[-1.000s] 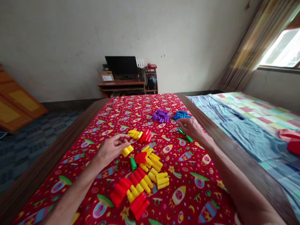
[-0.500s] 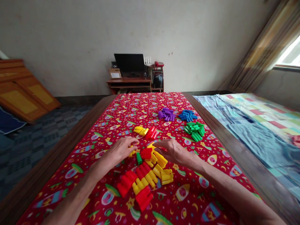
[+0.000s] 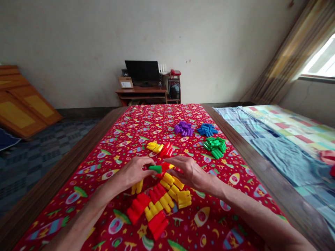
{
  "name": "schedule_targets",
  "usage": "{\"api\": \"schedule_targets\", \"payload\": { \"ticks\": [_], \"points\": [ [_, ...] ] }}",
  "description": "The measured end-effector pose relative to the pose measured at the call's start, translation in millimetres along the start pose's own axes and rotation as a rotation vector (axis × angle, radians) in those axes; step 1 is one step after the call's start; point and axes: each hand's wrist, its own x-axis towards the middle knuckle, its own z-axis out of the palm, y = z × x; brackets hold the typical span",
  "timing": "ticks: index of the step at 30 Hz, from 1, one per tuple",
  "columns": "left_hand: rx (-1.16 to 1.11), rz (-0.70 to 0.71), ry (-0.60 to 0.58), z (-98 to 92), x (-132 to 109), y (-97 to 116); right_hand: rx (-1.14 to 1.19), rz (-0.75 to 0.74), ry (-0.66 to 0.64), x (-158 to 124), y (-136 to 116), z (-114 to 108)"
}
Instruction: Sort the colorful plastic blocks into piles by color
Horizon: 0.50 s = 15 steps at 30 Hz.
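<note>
Pinched between the thumb and fingers of my left hand is a small green building block, lying sideways. My right hand has its thumb and fingers closed around the upper end of a joined figure of red and yellow blocks, at a red block. The green block's tip is close to that red block; whether they touch I cannot tell. Below my left hand a yellow block lies partly hidden. The figure spreads toward me on the patterned red cloth.
Past my hands lie small yellow and red block groups. Farther right are piles of green blocks, blue blocks and purple blocks. A bed adjoins the table's right edge.
My left hand has picked up the green block from the cloth and turned it sideways toward the red block. My right hand has closed in on the figure's upper end.
</note>
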Motion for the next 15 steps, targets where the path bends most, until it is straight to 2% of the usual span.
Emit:
{"api": "schedule_targets", "payload": {
  "ticks": [2, 5, 7, 9, 11, 15],
  "points": [
    [-0.049, 0.022, 0.082, 2.8, 0, 9, -0.009, -0.011, 0.019, 0, -3, 4],
    [-0.059, 0.082, 0.132, 12.3, -1, 18, -0.049, -0.001, 0.025, 1, 0, 4],
    [-0.003, 0.108, 0.186, 20.3, -4, 23, -0.099, 0.026, 0.058, 4, 9, -6],
    [0.095, 0.153, 0.226, 29.3, -10, 31, -0.173, 0.101, 0.16, 4, 26, -26],
    [0.198, 0.282, 0.153, 40.2, -19, 44, -0.283, 0.209, 0.296, 1, 49, -51],
    [0.331, 0.626, -0.172, 66.4, -41, 74, -0.568, 0.423, 0.43, -23, 98, -92]
  ]
}}
